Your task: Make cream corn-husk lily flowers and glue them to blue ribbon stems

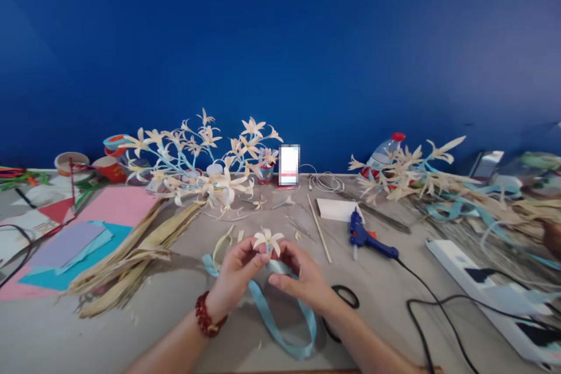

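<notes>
At the table's near middle, my left hand (243, 272) pinches the base of a small cream flower (268, 238) that looks made of dried husk. My right hand (300, 274) is closed on a light blue ribbon (283, 333) beside the flower's stem. From the fingers the ribbon hangs in a long loop onto the table, and one end shows left of my left hand. Black-handled scissors (346, 297) lie partly hidden under my right forearm.
A blue glue gun (366, 236) lies at the right, its cord running toward a white power strip (464, 289). Dried husks (144, 245) and coloured paper (118, 204) cover the left. Finished flower branches (188, 158) stand at the back, near a wooden stick (319, 228).
</notes>
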A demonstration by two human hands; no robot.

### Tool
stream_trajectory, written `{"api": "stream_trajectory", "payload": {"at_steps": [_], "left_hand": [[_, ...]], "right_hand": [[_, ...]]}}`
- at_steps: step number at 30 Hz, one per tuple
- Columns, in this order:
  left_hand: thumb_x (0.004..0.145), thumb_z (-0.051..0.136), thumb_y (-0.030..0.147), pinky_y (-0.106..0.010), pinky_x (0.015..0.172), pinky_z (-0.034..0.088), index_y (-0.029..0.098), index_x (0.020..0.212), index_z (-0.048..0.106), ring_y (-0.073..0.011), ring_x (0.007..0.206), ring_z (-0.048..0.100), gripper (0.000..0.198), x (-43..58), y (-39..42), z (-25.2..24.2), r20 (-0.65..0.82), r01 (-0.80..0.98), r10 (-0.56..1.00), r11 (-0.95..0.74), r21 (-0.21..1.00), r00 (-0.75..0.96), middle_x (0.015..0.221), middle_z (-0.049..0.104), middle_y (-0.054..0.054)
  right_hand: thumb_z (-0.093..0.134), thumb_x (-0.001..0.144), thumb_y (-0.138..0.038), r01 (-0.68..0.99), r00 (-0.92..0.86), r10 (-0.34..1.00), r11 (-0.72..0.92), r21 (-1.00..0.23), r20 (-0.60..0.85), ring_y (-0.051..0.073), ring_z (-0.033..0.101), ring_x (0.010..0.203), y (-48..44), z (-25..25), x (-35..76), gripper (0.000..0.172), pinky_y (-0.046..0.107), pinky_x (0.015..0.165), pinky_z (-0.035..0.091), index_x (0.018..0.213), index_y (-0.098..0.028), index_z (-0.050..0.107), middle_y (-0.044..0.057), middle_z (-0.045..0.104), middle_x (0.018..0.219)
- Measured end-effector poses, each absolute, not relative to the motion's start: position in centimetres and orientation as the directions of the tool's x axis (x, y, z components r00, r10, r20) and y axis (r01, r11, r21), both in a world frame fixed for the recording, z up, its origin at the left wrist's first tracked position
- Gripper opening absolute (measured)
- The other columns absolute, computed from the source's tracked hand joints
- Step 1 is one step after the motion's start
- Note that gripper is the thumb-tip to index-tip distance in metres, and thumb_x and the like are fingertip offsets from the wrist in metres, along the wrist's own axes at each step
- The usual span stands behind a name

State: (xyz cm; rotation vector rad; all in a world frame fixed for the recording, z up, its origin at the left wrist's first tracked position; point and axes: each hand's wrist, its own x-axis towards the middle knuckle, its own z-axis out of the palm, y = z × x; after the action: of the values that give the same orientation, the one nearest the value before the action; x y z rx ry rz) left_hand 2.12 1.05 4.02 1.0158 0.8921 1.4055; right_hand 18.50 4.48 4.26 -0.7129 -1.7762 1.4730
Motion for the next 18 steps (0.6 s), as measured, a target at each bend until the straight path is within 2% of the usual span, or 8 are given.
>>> {"api": "stream_trajectory", "payload": {"at_steps": [3, 7, 13, 18], "left_hand": [[0.076, 0.073, 0.023, -0.023, 0.072, 0.042, 0.018, 0.076, 0.062, -0.0128, 0.074, 0.055, 0.012, 2.4, 1.2, 3.9, 0.023, -0.422, 1.000, -0.015, 0.907, 0.012, 0.075, 0.062, 0.000], [0.076, 0.073, 0.021, -0.023, 0.073, 0.040, 0.017, 0.077, 0.062, -0.0119, 0.074, 0.052, 0.012, 2.5, 1.3, 3.7, -0.066, -0.463, 0.997, 0.078, 0.883, 0.043, 0.075, 0.059, 0.001], [0.077, 0.072, 0.020, -0.023, 0.074, 0.039, 0.016, 0.076, 0.062, -0.0123, 0.076, 0.052, 0.011, 2.5, 1.4, 3.6, -0.158, -0.518, 0.977, 0.210, 0.829, 0.142, 0.077, 0.058, 0.000], [0.078, 0.072, 0.020, -0.024, 0.076, 0.039, 0.016, 0.075, 0.063, -0.0127, 0.080, 0.053, 0.010, 2.6, 1.4, 3.7, -0.165, -0.527, 0.966, 0.249, 0.813, 0.201, 0.082, 0.058, -0.001]], "right_hand": [[0.070, 0.075, -0.051, -0.041, -0.550, 0.827, 0.119, -0.992, 0.122, 0.014, 0.048, 0.071, 4.4, 4.3, 18.6, 0.036, 0.023, 0.064, 0.039, 0.080, -0.020, 0.051, -0.002, 0.051, 0.076], [0.069, 0.078, -0.044, 0.026, -0.457, 0.887, 0.092, -0.995, 0.070, 0.012, 0.046, 0.066, 4.3, 4.3, 18.9, 0.030, 0.022, 0.061, 0.037, 0.074, -0.019, 0.054, -0.003, 0.052, 0.070], [0.070, 0.076, -0.041, 0.107, -0.452, 0.891, 0.102, -0.989, 0.043, 0.010, 0.042, 0.058, 4.5, 4.5, 19.4, 0.026, 0.021, 0.055, 0.033, 0.073, -0.017, 0.060, -0.004, 0.050, 0.062], [0.070, 0.075, -0.039, 0.142, -0.463, 0.886, 0.078, -0.987, 0.003, 0.010, 0.041, 0.058, 4.8, 4.6, 19.6, 0.023, 0.021, 0.055, 0.032, 0.074, -0.017, 0.063, -0.004, 0.051, 0.062]]}}
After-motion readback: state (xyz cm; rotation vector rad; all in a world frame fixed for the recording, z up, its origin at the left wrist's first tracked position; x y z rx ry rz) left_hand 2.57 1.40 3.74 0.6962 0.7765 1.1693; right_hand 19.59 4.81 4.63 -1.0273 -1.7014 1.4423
